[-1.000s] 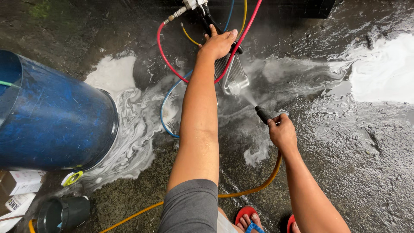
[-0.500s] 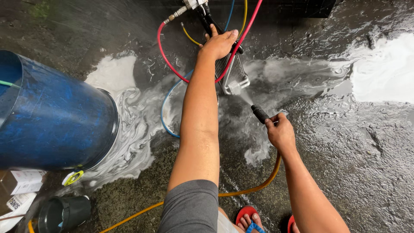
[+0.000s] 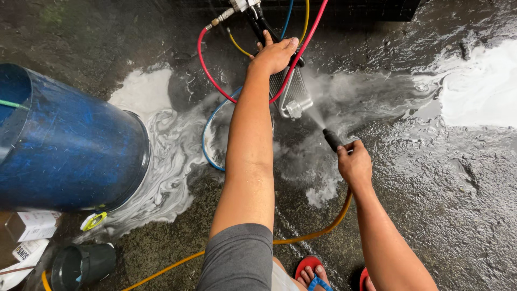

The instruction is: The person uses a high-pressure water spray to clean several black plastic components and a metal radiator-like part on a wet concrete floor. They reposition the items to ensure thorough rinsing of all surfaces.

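Observation:
My left hand (image 3: 276,54) reaches far forward and grips the top of a small finned metal coil unit (image 3: 293,94) that stands on wet ground. Red, blue and yellow hoses (image 3: 210,75) run from a brass fitting above it. My right hand (image 3: 354,163) is closed around a black spray nozzle (image 3: 332,139) on a yellow hose (image 3: 323,229). The nozzle points up-left at the coil and throws a fine mist against its lower end.
A large blue plastic drum (image 3: 70,151) lies at the left. White foam (image 3: 161,167) spreads over the wet concrete beside it and at the far right (image 3: 479,91). A dark cup (image 3: 81,264) and cartons (image 3: 29,231) sit bottom left. My sandalled feet (image 3: 312,272) are below.
My right hand and the nozzle have shifted slightly left and closer to the coil unit. The left hand stays on the unit.

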